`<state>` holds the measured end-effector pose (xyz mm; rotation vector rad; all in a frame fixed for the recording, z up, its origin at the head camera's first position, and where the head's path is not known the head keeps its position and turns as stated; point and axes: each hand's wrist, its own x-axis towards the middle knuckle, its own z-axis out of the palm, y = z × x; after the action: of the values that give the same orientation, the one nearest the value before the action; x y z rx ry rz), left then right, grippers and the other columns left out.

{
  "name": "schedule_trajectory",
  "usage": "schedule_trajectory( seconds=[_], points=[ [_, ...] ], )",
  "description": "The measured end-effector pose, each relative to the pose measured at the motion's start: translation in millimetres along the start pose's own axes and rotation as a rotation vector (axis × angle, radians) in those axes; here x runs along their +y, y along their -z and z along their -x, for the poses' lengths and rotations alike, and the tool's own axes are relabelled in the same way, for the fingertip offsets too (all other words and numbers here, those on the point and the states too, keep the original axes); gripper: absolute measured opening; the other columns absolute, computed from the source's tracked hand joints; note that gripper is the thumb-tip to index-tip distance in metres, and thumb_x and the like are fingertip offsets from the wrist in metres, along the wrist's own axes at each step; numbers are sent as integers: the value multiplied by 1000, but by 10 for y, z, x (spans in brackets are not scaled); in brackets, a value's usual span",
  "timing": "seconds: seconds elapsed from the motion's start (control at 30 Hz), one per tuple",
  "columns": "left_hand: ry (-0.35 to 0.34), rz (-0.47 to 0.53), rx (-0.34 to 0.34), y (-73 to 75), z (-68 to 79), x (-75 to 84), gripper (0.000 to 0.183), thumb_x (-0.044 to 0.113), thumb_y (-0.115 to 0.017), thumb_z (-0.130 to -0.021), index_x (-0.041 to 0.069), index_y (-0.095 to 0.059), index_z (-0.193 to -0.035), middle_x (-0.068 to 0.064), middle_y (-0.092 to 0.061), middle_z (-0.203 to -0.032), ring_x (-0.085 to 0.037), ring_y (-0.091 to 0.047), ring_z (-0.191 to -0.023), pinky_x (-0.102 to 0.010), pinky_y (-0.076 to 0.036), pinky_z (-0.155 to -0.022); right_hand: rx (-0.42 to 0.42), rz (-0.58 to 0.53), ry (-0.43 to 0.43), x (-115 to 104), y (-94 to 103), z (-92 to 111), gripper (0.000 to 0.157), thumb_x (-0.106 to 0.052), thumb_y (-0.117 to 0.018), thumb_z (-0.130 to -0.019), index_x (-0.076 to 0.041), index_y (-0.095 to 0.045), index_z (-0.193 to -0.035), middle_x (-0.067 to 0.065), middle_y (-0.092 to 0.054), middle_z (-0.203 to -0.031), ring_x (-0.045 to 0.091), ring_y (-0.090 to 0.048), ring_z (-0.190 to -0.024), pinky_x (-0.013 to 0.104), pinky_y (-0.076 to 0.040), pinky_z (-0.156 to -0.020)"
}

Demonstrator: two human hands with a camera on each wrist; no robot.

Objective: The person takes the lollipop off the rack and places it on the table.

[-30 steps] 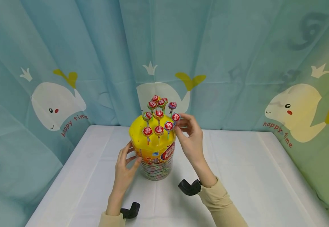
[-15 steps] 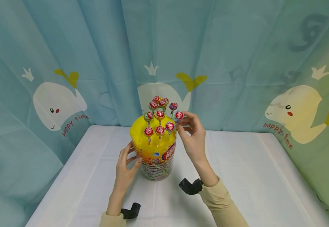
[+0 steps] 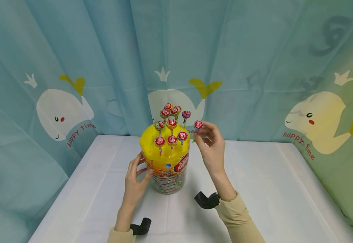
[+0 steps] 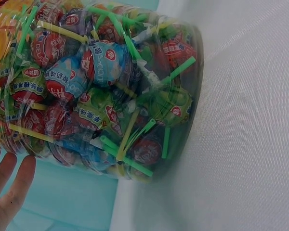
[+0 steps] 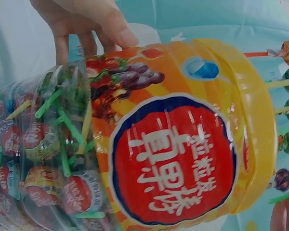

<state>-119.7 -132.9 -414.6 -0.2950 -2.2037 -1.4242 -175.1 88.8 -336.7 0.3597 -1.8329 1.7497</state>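
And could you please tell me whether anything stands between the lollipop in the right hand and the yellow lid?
Nothing visible does: in the head view, the lollipop held by the right hand is beside the yellow lid, across an open gap. The standing lollipops are on the lid.

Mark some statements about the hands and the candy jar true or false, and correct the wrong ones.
1. The right hand pinches a lollipop. True.
2. The jar lies on its side. False: it stands upright on the white-covered table.
3. Other lollipops stand on their sticks in the lid. True.
4. The lid is blue. False: it is yellow.
5. The left hand touches the jar's side. True.
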Motion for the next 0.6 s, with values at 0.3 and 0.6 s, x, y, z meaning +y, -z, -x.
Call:
schedule_trajectory(
  seconds=[0.3,0.6],
  points=[
    [-16,-6,11,4,-3,-8,68,-9,-67,-80,-7,-39,-142,-26,-50,-132,-27,-50,-116,-50,-55,-86,31,-16,-44,241,40,46,34,3,-66,-85,3,-58,-119,15,-62,-92,3,-61,-82,15,-52,-70],
    [-10,4,0,-2,-2,-6,68,-8,-66,-80,-6,-39,-142,-25,-49,-133,-19,-50,-117,-50,-55,-87,100,-25,-111,454,148,117,34,4,-66,-84,3,-59,-118,-8,-61,-86,3,-61,-80,14,-53,-69]
  ],
)
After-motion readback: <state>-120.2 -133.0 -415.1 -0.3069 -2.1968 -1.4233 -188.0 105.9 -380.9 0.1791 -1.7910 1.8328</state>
